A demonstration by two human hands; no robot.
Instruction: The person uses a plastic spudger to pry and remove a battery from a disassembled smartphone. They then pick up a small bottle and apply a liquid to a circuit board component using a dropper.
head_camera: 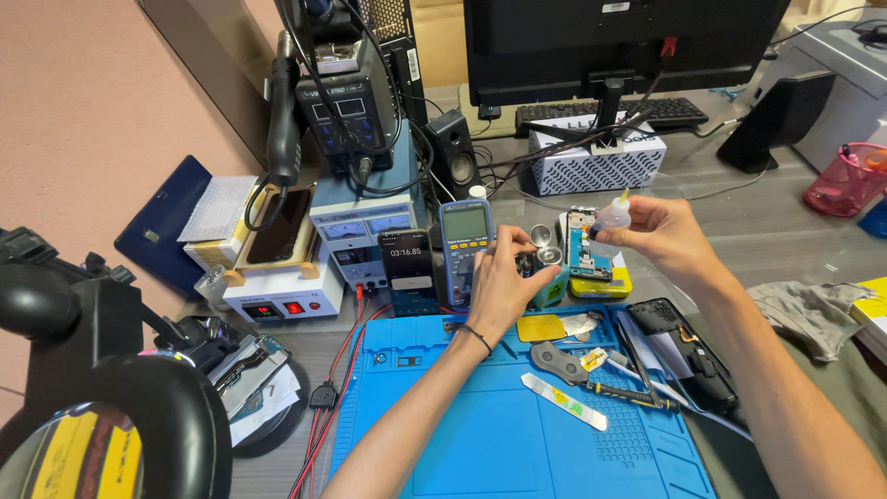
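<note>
Blue silicone work mat [499, 434] is lying under both arms. Right hand [661, 236] is gripping a small white plastic squeeze bottle [613, 218], tilted above an opened phone board [584, 245]. Left hand [504, 282] is pinching a small round metal cup [547, 253] beside the blue multimeter [465, 245].

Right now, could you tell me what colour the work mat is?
Blue; the work mat shows best in the head view.

Grey desk [739, 231] — blue work mat [517, 434], multimeter [465, 245], grey rag [813, 314] lie on it.
</note>
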